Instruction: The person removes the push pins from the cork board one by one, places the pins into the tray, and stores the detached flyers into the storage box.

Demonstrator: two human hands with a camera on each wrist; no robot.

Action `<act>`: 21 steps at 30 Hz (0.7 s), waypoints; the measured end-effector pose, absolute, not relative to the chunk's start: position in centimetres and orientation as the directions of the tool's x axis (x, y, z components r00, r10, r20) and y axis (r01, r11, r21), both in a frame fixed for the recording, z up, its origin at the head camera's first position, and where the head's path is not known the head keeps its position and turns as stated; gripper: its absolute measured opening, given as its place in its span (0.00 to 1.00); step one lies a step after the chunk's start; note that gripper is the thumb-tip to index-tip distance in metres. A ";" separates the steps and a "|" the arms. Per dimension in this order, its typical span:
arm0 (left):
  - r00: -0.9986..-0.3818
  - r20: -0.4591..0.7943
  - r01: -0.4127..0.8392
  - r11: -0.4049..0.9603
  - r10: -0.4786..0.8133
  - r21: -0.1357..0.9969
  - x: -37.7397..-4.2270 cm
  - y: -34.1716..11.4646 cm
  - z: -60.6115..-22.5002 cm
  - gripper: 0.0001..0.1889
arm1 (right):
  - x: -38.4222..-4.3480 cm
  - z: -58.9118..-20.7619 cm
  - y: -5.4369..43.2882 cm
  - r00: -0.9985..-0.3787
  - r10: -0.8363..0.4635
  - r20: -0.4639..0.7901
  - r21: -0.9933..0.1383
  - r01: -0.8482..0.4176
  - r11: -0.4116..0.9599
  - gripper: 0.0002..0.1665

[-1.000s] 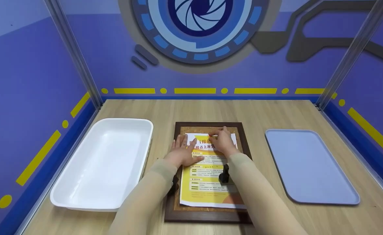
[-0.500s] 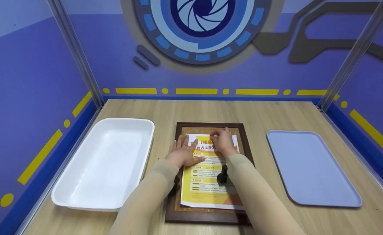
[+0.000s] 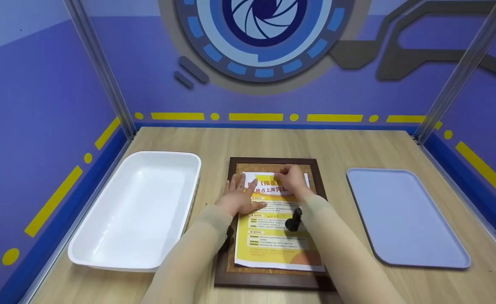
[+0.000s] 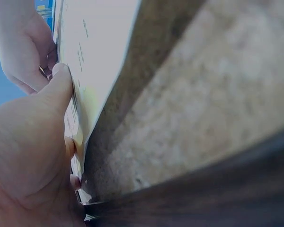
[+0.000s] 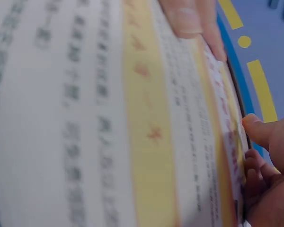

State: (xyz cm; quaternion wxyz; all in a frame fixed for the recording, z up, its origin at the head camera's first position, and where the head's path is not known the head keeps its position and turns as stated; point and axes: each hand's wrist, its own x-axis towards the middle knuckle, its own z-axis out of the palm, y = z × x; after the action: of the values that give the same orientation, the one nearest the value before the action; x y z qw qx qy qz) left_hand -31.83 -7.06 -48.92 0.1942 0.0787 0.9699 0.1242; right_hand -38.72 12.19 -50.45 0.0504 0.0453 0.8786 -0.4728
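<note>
A yellow and white printed poster [image 3: 269, 253] lies on a cork board [image 3: 315, 184] with a dark brown wooden frame [image 3: 273, 280]. My left hand [image 3: 236, 200] rests on the upper left of the poster, fingers spread and straight, pressing the sheet. At the poster's top edge my right hand [image 3: 291, 179] has its fingers curled, pinching what looks like a small red pin, mostly hidden by the fingertips. The right wrist view shows the right hand's thumb and curled fingers [image 5: 258, 165] at the far edge. In the left wrist view, the near side of the poster [image 4: 97, 61] lifts off the cork.
A deep white basin [image 3: 134, 211] stands on the left of the wooden table [image 3: 273, 141]. On the right lies a flat lavender tray [image 3: 404, 215]. Blue-purple panels [image 3: 138, 76] enclose the back and both sides.
My right hand has shifted slightly at the poster's top edge, its wrist turning a little outward. The left hand stays pressed in the same place.
</note>
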 end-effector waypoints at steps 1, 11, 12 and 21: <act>-0.912 -0.357 0.102 0.956 0.201 0.277 -31.7 -7.1 -48.8 0.48 | -38.6 -50.3 12.5 -0.991 0.028 -0.131 -0.834 0.125 0.538 0.05; -0.912 -0.351 0.113 0.953 0.211 0.280 -31.2 -7.0 -48.1 0.47 | -36.3 -49.2 18.3 -0.995 0.098 -0.012 -0.942 0.044 0.334 0.11; -0.912 -0.351 0.111 0.952 0.212 0.286 -31.2 -7.0 -48.1 0.47 | -35.9 -49.1 19.3 -0.994 0.108 -0.023 -0.954 0.054 0.295 0.12; -0.915 -0.347 0.100 0.949 0.206 0.299 -31.1 -7.0 -48.2 0.47 | -33.5 -48.4 27.6 -0.962 0.255 0.099 -0.942 -0.008 0.337 0.21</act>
State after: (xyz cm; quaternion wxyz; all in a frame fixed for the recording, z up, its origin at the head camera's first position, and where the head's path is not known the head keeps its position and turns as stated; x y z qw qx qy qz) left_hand -31.10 -7.01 -48.18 0.1907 0.0791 0.9686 0.1388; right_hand -33.45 27.61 -48.39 -0.1148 0.0762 0.8094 -0.5709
